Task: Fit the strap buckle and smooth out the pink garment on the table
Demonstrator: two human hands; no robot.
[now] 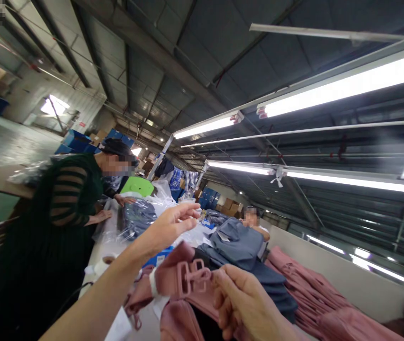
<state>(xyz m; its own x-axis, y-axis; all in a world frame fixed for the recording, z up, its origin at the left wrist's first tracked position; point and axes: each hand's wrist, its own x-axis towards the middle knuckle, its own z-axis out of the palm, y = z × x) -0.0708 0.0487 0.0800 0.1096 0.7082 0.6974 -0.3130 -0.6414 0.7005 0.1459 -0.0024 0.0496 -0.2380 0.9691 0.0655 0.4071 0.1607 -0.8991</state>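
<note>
Right hand point(239, 296) pinching pink garment point(180, 284) near its plastic clip point(194, 277), lower centre of frame. Left hand point(169, 226) raised mid-frame, fingers loosely open, empty. Step: sorting garment; next needs left hand's grip on fabric.

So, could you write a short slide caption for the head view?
Right hand grips a pink garment by its plastic clip; left hand is raised, open, above the table.

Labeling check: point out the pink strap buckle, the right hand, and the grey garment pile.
pink strap buckle point(193, 276), head view, on the plastic clasp's middle bars.
right hand point(239, 298), head view, on the knuckles beside the buckle.
grey garment pile point(235, 244), head view, on the top folded piece.
</note>
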